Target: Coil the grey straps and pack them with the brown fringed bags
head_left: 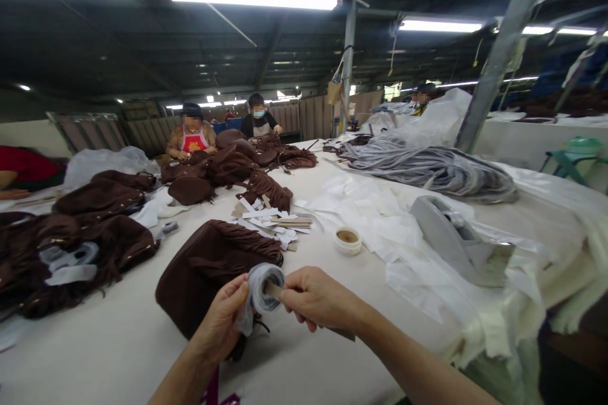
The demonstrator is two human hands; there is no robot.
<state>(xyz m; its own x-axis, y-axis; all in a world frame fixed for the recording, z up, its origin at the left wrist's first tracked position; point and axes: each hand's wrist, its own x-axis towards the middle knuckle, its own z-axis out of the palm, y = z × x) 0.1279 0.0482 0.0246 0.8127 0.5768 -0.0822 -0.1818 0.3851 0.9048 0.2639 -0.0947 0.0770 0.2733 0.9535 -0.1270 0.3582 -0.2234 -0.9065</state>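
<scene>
My left hand (225, 313) pinches a coiled strap (259, 285) in greyish see-through wrapping, its loose end hanging by the fingers. My right hand (311, 297) is closed on a flat, greyish-tan strip (273, 290). One end of that strip reaches into the coil's centre, and a length sticks out below the right wrist. Just behind the coil lies a dark brown fringed bag (204, 272), partly covered by my left hand and the coil. A round white tub (348, 241) with brownish contents stands beyond my right hand. White and tan paper strips (275, 221) lie piled behind the bag.
Brown bags (109, 196) are heaped at left and far centre. Tape dispenser (456, 237), white sheeting (370, 215) and bundled wrapped straps (427, 168) occupy the right side. Two people (190, 133) work across the white table (118, 354); a red sleeve (28, 168) shows at left.
</scene>
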